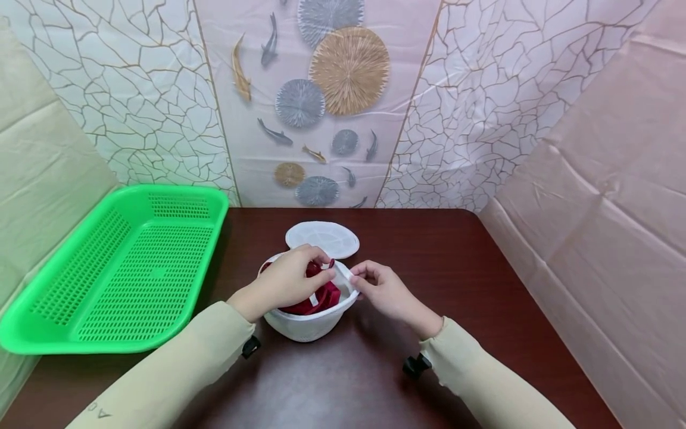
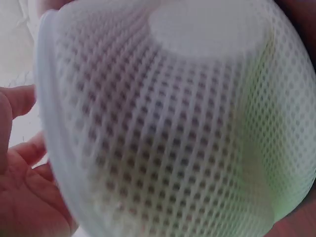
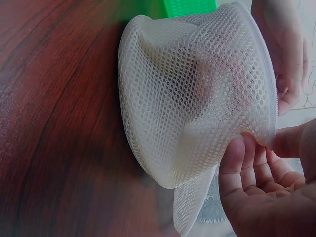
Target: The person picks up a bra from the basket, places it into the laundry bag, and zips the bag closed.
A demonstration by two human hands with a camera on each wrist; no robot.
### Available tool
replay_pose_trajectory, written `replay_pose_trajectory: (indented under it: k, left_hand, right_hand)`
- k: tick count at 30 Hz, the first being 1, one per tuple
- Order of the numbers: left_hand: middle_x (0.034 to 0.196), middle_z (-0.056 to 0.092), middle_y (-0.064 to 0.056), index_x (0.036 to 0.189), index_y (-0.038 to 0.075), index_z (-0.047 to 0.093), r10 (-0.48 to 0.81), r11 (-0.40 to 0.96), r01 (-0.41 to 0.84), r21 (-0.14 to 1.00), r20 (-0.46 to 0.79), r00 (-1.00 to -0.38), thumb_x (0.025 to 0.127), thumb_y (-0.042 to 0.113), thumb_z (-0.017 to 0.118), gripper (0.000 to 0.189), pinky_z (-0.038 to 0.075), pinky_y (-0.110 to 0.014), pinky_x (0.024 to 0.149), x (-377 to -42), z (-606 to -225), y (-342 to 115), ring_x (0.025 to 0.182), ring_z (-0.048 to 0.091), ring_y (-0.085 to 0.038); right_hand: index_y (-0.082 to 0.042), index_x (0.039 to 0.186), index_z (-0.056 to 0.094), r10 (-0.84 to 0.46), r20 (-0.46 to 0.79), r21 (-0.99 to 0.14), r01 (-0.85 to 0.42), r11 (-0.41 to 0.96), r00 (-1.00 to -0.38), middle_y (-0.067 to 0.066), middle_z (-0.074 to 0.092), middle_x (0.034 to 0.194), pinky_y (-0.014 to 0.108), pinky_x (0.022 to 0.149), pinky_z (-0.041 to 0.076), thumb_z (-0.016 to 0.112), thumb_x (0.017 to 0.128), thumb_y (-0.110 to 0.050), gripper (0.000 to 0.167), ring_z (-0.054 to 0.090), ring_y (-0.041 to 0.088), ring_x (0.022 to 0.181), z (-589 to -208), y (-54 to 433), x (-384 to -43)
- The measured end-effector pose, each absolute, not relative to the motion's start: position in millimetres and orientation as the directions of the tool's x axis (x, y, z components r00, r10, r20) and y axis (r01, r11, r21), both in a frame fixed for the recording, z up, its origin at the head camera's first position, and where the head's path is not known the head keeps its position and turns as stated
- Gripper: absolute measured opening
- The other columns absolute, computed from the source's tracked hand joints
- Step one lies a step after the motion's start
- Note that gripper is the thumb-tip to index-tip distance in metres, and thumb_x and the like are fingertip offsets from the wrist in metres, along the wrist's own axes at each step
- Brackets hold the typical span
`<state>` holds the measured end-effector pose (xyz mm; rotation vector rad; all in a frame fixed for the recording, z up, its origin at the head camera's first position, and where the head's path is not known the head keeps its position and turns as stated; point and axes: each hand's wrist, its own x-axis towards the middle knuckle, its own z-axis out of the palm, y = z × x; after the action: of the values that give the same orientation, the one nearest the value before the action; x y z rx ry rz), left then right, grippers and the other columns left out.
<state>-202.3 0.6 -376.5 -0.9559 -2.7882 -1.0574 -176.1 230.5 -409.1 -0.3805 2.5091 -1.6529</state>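
Observation:
A white mesh laundry bag [image 1: 308, 326] stands on the table, its zipped rim round and its flap lid [image 1: 323, 238] folded back behind it. Inside lies a dark red garment [image 1: 327, 296] with narrow strips and a white tag; its kind is unclear. My left hand [image 1: 289, 277] reaches over the opening, fingers bent and touching the garment; the rim hides its fingertips in the left wrist view, so a grip cannot be told. At the bag's right side, my right hand [image 1: 388, 292] pinches the rim between thumb and fingers. The right wrist view shows this pinch on the mesh [image 3: 217, 108].
A large green plastic basket [image 1: 211, 256] stands at the left of the dark brown table [image 1: 455, 286]. Patterned sheeting [image 1: 461, 119] walls in the back, and plain beige sheeting [image 1: 605, 196] the right side. Black wrist-camera mounts [image 1: 416, 366] hang under both sleeves.

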Motion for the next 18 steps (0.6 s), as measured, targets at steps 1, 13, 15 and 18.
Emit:
replay_pose_trajectory:
  k: [1,13,15,18]
  left_hand:
    - [0.100,0.063,0.000,0.107,0.012,0.066,0.539,0.592,0.544,0.595,0.210,-0.816,0.089,0.032,0.069,0.027,0.048,-0.031,0.084,-201.6,-377.6,2.0,0.091,0.059,-0.012]
    - [0.104,0.058,-0.007,0.111,0.009,0.064,0.482,0.632,0.577,0.518,0.321,-0.815,0.084,-0.002,0.060,0.029,0.049,-0.035,0.084,-202.6,-390.2,-9.8,0.094,0.059,-0.019]
    - [0.104,0.060,-0.006,0.109,0.008,0.065,0.494,0.610,0.594,0.525,0.334,-0.803,0.084,-0.006,0.059,0.030,0.050,-0.035,0.085,-203.1,-394.8,-13.3,0.094,0.059,-0.019]
    - [0.099,0.064,-0.004,0.100,0.007,0.069,0.558,0.584,0.619,0.525,0.294,-0.776,0.083,-0.008,0.056,0.027,0.049,-0.035,0.085,-202.6,-402.4,-15.5,0.094,0.061,-0.019]
  right_hand:
    - [-0.002,0.104,0.064,-0.269,0.045,-0.913,-0.149,0.379,-0.962,0.010,0.065,0.090,0.038,0.067,0.054,0.061,0.095,-0.011,0.013,0.062,0.025,0.075,-409.3,230.5,-176.2]
    - [-0.003,0.102,0.064,-0.268,0.056,-0.911,-0.159,0.380,-0.962,0.009,0.065,0.087,0.044,0.068,0.055,0.061,0.094,-0.009,0.010,0.062,0.038,0.077,-409.5,231.1,-175.1]
    - [-0.003,0.102,0.064,-0.263,0.058,-0.911,-0.159,0.380,-0.963,0.009,0.065,0.088,0.040,0.067,0.055,0.061,0.094,-0.009,0.010,0.061,0.041,0.078,-409.4,231.1,-175.4]
    - [-0.003,0.102,0.065,-0.254,0.060,-0.911,-0.157,0.381,-0.965,0.009,0.065,0.088,0.041,0.068,0.055,0.061,0.094,-0.009,0.010,0.062,0.035,0.077,-408.8,230.6,-175.7]
